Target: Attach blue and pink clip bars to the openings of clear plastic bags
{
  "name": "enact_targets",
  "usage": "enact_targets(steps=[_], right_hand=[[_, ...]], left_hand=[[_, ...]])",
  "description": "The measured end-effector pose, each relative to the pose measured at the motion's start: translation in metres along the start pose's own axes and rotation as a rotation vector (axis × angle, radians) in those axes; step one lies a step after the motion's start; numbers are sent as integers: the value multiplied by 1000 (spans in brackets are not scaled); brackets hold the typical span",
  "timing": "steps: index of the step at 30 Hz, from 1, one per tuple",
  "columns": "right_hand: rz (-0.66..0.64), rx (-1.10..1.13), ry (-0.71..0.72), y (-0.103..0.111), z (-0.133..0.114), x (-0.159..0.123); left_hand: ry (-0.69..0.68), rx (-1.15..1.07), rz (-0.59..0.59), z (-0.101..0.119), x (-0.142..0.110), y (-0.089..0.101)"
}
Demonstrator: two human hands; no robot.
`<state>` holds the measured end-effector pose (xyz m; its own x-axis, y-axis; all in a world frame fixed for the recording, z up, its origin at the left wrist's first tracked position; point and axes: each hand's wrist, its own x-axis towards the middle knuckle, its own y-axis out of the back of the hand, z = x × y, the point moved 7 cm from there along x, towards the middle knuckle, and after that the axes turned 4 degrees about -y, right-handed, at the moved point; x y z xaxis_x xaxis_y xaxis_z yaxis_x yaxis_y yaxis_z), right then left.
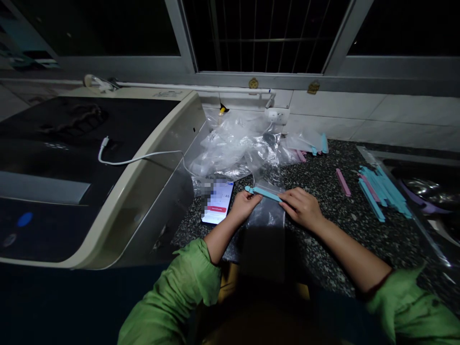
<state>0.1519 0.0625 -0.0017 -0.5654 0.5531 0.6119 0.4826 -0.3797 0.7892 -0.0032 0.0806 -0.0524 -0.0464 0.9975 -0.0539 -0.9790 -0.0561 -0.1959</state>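
Note:
A light-blue bag sealing clip [266,194] lies slantwise across the upper part of a clear plastic bag [266,215], which hangs down over the counter's front edge. My left hand [246,205] pinches the clip's left end, near its round tab. At the other end, the fingers of my right hand [301,206] close on the clip. Whether the clip is locked on the bag I cannot tell. Right of my right hand, several blue bag clips [386,189] lie in a loose pile with a pink one among them. Another pink clip [342,182] lies apart.
A lit phone [217,201] lies just left of my left hand. Crumpled clear plastic bags [230,148] are heaped against the tiled wall. A large machine with a dark lid [118,120] and a white cable [151,155] stands at left. A sink [427,177] is at right.

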Motion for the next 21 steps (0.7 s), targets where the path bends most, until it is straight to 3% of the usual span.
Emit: enact_targets(steps=[10, 21], right_hand=[[-37, -47, -3, -4, -1, -1], [-18, -99, 18, -2, -5, 0]], left_hand=[[-11, 53, -43, 2, 0, -1], [-41, 67, 2, 10, -3, 3]])
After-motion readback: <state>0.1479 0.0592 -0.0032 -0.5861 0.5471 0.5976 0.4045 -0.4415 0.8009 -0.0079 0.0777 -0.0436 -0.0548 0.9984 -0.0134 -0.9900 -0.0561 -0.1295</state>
